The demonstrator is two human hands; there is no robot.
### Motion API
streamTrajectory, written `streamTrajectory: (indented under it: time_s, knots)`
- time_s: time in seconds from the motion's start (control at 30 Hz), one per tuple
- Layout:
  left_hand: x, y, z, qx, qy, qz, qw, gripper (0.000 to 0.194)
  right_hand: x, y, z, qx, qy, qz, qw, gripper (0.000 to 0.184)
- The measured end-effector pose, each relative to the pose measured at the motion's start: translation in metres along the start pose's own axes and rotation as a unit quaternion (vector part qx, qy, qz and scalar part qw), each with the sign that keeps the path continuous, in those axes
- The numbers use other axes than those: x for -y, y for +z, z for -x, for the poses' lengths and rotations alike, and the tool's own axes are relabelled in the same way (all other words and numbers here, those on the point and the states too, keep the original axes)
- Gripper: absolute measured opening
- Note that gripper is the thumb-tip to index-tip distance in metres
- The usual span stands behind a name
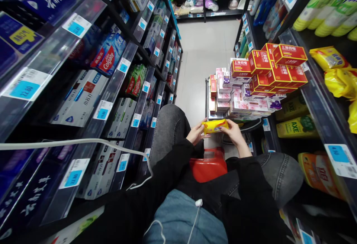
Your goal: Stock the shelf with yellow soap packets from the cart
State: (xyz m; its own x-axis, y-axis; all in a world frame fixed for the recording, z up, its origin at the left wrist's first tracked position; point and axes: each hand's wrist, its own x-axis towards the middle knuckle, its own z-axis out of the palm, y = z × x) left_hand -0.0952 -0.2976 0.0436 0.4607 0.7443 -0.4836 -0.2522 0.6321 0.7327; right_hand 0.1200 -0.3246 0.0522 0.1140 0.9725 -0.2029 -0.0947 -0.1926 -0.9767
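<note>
A small yellow plastic-wrapped packet, like a wrapped soap bar (pixel 214 126), is held level between my two hands above my lap. My left hand (pixel 195 132) grips its left end, fingers and thumb closed around the edge. At the other end, my right hand (pixel 233 132) pinches it with the thumb in front. Just beyond the packet stands a stack of red boxes (pixel 279 74) on top of white and pink boxes (pixel 235 101). Below my hands, between my legs, is a red plastic stool or basket (pixel 209 168), partly hidden by my sleeves.
Shelves with toothpaste boxes (pixel 111 56) and price tags line my left side. On the right, a shelf (pixel 315 99) holds yellow packets (pixel 338 82) and bottles of detergent (pixel 297 126). A white cable (pixel 111 144) crosses at left. The tiled aisle floor (pixel 203 47) runs ahead.
</note>
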Motion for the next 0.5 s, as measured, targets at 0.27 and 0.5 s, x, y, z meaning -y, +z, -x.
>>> streamTrajectory:
  time_s: [0.27, 0.5]
  knots:
    - [0.02, -0.004, -0.005, -0.016, -0.077, -0.489, 0.869, 0.037, -0.015, -0.059, -0.008, -0.146, -0.093, 0.409, 0.896, 0.024]
    - [0.019, 0.005, 0.007, 0.096, -0.074, -0.685, 0.718, 0.04, -0.061, -0.019, -0.028, -0.04, -0.059, 0.524, 0.849, 0.035]
